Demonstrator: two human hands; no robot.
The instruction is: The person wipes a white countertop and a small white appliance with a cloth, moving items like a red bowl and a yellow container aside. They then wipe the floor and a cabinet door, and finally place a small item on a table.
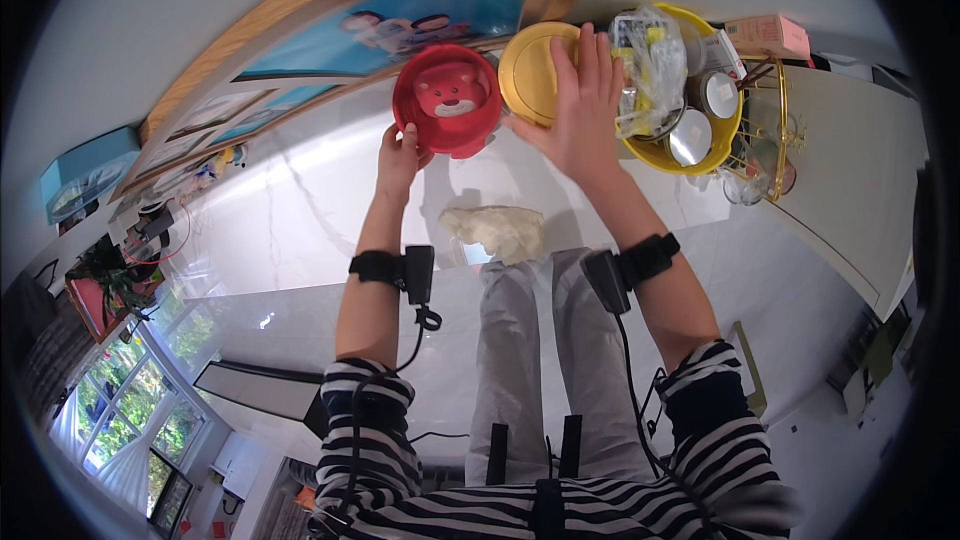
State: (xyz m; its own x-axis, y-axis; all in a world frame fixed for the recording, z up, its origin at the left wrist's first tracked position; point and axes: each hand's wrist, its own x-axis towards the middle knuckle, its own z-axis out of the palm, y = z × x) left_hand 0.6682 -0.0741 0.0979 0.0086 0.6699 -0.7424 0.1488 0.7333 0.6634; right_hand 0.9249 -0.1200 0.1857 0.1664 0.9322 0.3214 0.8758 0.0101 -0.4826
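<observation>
My left hand (403,157) grips the lower left rim of a red round container (469,136) with a bear's face inside it. Up against its right side is a round gold-coloured tin or lid (529,75). My right hand (585,109) lies spread over the right part of this gold item, fingers apart, palm down. A crumpled cream cloth (499,231) lies at the near edge of the white marbled table (300,202), partly over a flat pale-blue object (477,253).
At the right, a yellow basket (667,161) holds plastic-wrapped packets and lidded jars. Beyond it are a gold wire rack (782,127) with glasses and a pink box (769,36). A wood-framed picture (322,37) leans behind. Cables and small items lie at the left.
</observation>
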